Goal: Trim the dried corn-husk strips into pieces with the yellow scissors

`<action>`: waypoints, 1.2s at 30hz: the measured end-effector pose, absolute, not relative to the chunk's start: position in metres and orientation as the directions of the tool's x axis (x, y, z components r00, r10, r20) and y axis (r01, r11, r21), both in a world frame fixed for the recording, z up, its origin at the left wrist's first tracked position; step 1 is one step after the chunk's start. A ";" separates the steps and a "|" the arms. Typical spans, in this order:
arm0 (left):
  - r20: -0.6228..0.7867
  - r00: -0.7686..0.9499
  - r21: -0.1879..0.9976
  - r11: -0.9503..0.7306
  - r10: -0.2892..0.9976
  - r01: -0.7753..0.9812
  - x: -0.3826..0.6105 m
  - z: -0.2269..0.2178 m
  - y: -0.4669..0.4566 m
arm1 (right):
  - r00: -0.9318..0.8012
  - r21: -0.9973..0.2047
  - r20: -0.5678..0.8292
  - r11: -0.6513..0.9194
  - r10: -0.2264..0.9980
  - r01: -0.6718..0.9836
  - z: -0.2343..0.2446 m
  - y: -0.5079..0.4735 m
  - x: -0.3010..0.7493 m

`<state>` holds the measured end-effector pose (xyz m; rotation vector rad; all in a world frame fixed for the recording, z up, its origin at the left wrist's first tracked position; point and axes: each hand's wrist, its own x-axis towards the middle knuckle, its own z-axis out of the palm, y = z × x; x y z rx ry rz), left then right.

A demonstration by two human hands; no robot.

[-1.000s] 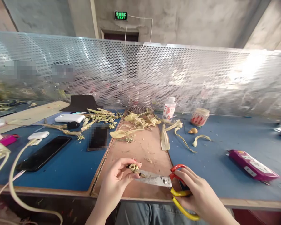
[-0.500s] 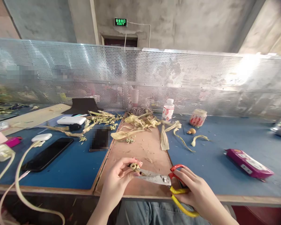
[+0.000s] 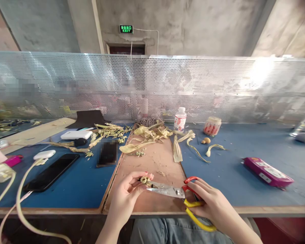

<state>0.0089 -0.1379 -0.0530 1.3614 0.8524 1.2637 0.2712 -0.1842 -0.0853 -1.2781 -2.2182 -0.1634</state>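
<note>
My left hand (image 3: pixel 128 195) pinches a small coiled roll of pale dried leaf (image 3: pixel 144 180) over the near edge of a brown board (image 3: pixel 156 162). My right hand (image 3: pixel 213 206) grips scissors (image 3: pixel 179 194) with one red and one yellow handle loop. The steel blades point left and their tips meet the coil at my left fingertips. A heap of dried yellow-green leaf strips (image 3: pixel 148 134) lies at the far end of the board. Small cut scraps are scattered across the board.
A black phone (image 3: pixel 52 171) with a white cable (image 3: pixel 20 200) lies left on the blue tabletop (image 3: pixel 231 176). A white bottle (image 3: pixel 180 119), a small jar (image 3: pixel 212 126), a purple packet (image 3: pixel 268 171) and a white power bank (image 3: pixel 76 135) stand around. A perforated metal screen (image 3: pixel 193 88) closes the back.
The view has tilted slightly, so everything sits a little higher and leftward in frame. Both hands keep the same hold; the scissors stay at the coil.
</note>
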 end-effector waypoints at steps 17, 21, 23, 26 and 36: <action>0.234 0.282 0.970 -0.205 0.930 -0.130 0.003 -0.056 -0.132 | -0.346 -0.132 0.569 0.498 0.746 0.857 -0.081 -0.191 0.263; 0.247 0.300 0.967 -0.215 0.921 -0.136 0.002 -0.059 -0.131 | -0.333 -0.119 0.546 0.465 0.768 0.877 -0.082 -0.191 0.259; 0.250 0.297 0.966 -0.214 0.922 -0.148 0.002 -0.060 -0.131 | -0.338 -0.123 0.540 0.469 0.771 0.874 -0.082 -0.190 0.259; 0.244 0.291 0.965 -0.203 0.925 -0.164 0.002 -0.061 -0.130 | -0.346 -0.128 0.538 0.480 0.769 0.868 -0.082 -0.189 0.259; 0.238 0.293 0.966 -0.194 0.926 -0.173 0.002 -0.057 -0.133 | -0.371 -0.113 0.546 0.505 0.751 0.856 -0.084 -0.189 0.262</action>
